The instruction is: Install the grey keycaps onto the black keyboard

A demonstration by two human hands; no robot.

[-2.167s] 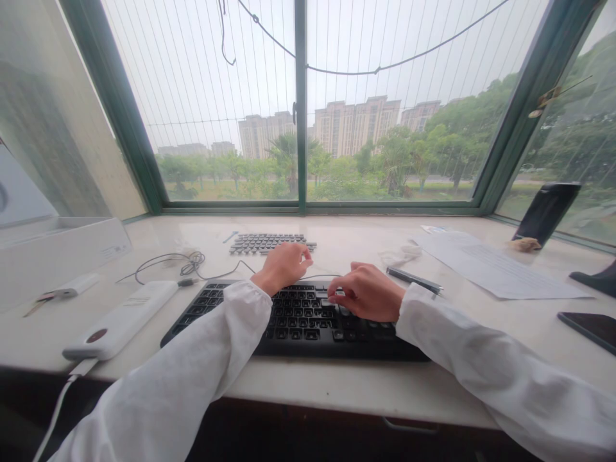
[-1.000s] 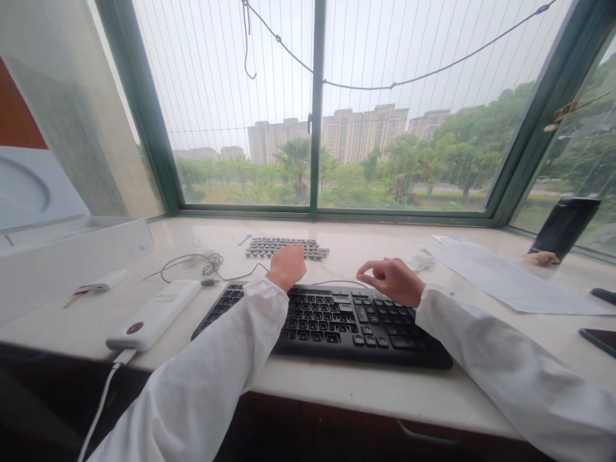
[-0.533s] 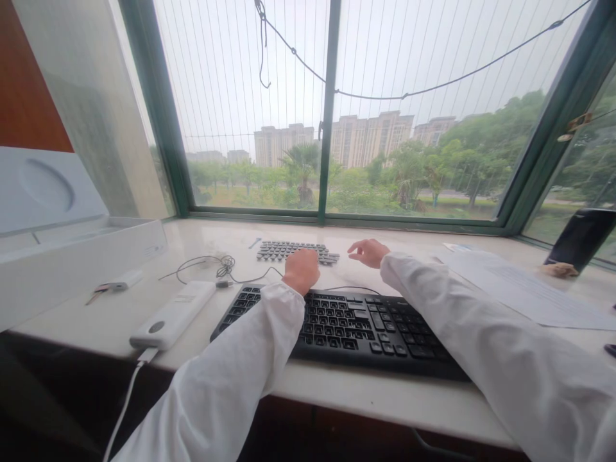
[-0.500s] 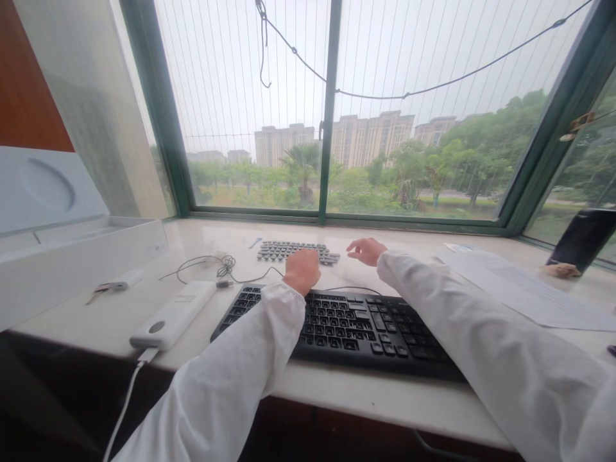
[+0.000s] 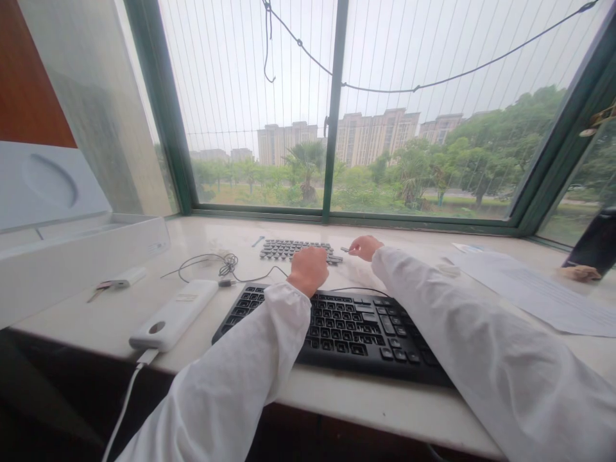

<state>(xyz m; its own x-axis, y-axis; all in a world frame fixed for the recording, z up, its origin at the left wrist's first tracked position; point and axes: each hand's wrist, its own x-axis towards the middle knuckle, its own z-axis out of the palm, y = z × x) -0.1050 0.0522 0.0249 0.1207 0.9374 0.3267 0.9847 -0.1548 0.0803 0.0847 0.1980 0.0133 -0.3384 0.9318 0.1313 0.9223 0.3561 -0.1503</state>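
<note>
Several loose keycaps [image 5: 283, 250] lie in rows on the white sill beyond the black keyboard [image 5: 337, 327], most of whose key positions on the left and middle have no caps. My left hand [image 5: 308, 269] is closed over the right end of these rows; its fingertips are hidden behind the knuckles, so I cannot see what they hold. To the right of the rows, my right hand [image 5: 366, 247] pinches a small dark keycap [image 5: 345, 249] between its fingertips. Its sleeve covers part of the keyboard's right side.
At left lie a white power bank [image 5: 176, 314] with a cable, a coiled dark cable [image 5: 226, 262], a small white item with keys [image 5: 128, 277] and a white open box [image 5: 96, 256]. Papers [image 5: 524, 289] and a dark phone-like object [image 5: 594, 244] are at right. A window stands behind.
My right hand has closed its fingers, and a dark keycap now shows at their tips. My left hand has shifted slightly right. The view has turned a little.
</note>
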